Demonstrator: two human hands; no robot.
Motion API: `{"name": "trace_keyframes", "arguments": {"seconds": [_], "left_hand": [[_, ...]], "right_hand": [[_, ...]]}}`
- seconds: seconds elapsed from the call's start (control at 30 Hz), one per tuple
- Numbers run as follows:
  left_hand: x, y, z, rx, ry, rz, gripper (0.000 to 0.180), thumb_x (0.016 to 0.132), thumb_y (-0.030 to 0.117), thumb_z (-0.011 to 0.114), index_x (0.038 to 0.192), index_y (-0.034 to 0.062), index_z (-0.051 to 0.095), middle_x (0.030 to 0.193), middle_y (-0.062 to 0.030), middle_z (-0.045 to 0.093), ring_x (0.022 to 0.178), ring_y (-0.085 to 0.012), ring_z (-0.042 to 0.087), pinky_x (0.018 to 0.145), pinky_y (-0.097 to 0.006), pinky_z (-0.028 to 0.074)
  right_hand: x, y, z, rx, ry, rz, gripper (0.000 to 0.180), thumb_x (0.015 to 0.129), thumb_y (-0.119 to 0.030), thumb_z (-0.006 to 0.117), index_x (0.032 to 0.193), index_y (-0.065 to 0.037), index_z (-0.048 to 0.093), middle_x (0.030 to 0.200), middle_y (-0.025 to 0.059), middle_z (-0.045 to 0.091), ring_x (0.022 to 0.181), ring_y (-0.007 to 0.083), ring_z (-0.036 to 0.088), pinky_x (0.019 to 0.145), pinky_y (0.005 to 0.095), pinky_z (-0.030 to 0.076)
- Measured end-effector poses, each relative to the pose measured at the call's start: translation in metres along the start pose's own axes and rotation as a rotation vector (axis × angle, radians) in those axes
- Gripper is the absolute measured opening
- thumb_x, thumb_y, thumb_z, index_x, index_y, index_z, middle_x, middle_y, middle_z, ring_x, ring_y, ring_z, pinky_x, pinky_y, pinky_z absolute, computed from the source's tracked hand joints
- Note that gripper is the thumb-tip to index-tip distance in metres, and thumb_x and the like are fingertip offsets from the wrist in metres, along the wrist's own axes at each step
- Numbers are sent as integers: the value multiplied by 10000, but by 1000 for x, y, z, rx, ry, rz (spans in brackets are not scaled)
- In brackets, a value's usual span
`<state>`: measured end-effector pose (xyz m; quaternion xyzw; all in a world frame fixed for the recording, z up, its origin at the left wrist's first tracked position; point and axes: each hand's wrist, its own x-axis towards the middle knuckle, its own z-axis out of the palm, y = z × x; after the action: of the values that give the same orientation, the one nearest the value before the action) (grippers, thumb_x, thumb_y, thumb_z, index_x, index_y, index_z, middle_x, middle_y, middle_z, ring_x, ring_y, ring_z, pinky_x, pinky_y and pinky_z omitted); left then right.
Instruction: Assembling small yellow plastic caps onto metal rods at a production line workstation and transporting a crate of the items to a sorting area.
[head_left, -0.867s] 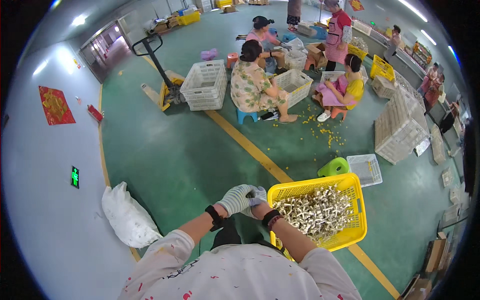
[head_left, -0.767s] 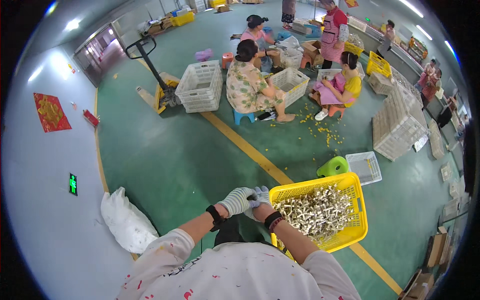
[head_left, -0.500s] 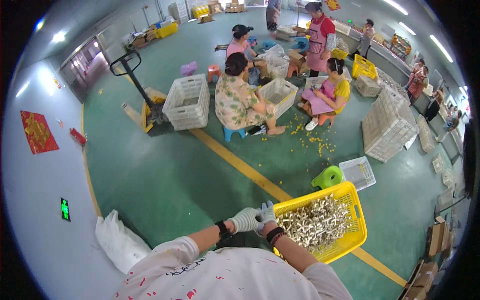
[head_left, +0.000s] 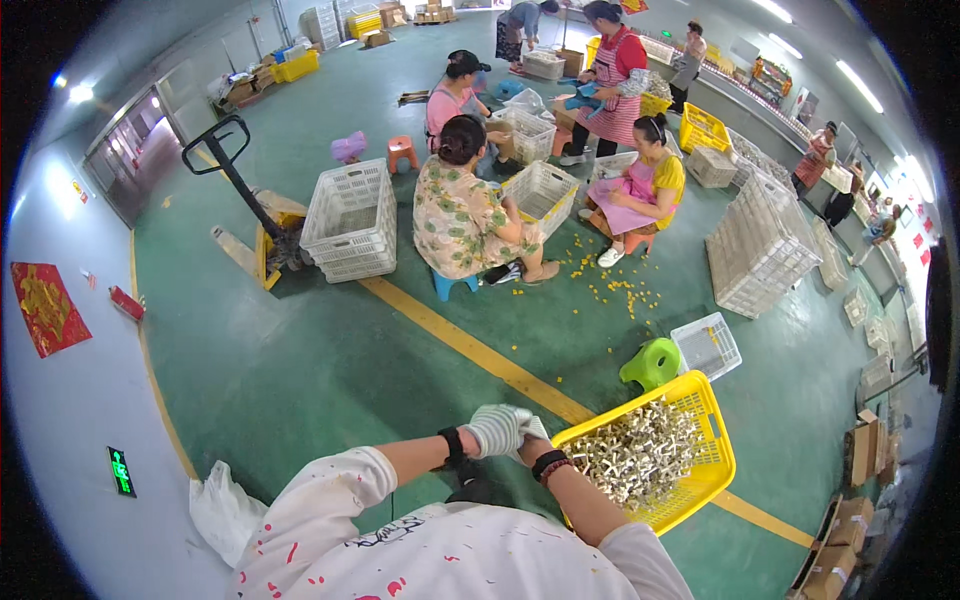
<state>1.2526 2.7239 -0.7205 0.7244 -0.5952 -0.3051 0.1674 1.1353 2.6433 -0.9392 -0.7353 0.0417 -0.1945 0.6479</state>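
My left hand (head_left: 492, 428), in a white and grey striped glove, is brought together with my right hand (head_left: 533, 430) in front of my body. The left fingers close over the right glove, around its fingers or palm, and cover much of it. The right hand's own fingers are mostly hidden behind them. Just to the right of my hands stands a yellow plastic basket (head_left: 722, 462), tilted in view. It is heaped with many small shiny metal parts (head_left: 640, 452). Neither hand touches those parts.
Beyond the basket are a green stool (head_left: 650, 364) and a pale crate (head_left: 735, 343). Seated people work around white crates (head_left: 350, 215), with yellow bits scattered on the floor. A pallet jack (head_left: 262, 225) stands left; a white sack (head_left: 225, 512) lies near the wall. Stacked crates (head_left: 762, 245) stand right.
My left hand has closed further over my right, whose raised fingers showed before. The view has shifted slightly. A standing person in a red striped apron now bends over blue material.
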Motion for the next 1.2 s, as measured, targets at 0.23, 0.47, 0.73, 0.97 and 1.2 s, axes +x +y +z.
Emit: {"name": "trace_keyframes", "arguments": {"seconds": [0.23, 0.47, 0.73, 0.97, 1.2], "left_hand": [[38, 23, -7, 30, 28, 227, 172, 718, 195, 611, 860, 99, 604, 807, -124, 643, 759, -332, 614, 658, -415, 479], [11, 24, 39, -77, 316, 313, 281, 732, 169, 664, 991, 68, 620, 972, -134, 645, 890, -312, 618, 781, -390, 493], [-9, 44, 23, 342, 129, 74, 297, 765, 319, 568, 906, 60, 606, 922, -163, 639, 817, -313, 621, 695, -427, 494], [-20, 85, 42, 176, -18, 301, 222, 699, 298, 610, 647, 82, 621, 597, -148, 598, 567, -331, 593, 521, -443, 455], [-27, 104, 57, 234, -10, 417, 236, 663, 310, 629, 636, 77, 611, 615, -133, 607, 579, -327, 597, 547, -426, 471]], "right_hand": [[-12, 24, 25, -164, 117, 163, 519, 873, -442, 372, 1289, -145, 457, 1321, 99, 477, 1206, 245, 433, 992, 409, 350], [25, -80, -38, -1093, -91, 377, 596, 835, -478, 451, 1357, -202, 371, 1402, 109, 358, 1245, 318, 391, 968, 444, 383], [12, -139, -45, -822, 205, 694, 785, 628, -362, 730, 1298, -84, 430, 1276, 205, 474, 1126, 352, 508, 930, 404, 434], [-20, -138, -44, -480, 423, 807, 436, 807, -444, 589, 1066, -98, 646, 1034, 147, 649, 996, 317, 596, 826, 351, 458], [-39, -179, -45, -681, 374, 730, 347, 815, -270, 584, 1105, -81, 609, 981, 217, 630, 929, 340, 615, 785, 389, 485]]}}
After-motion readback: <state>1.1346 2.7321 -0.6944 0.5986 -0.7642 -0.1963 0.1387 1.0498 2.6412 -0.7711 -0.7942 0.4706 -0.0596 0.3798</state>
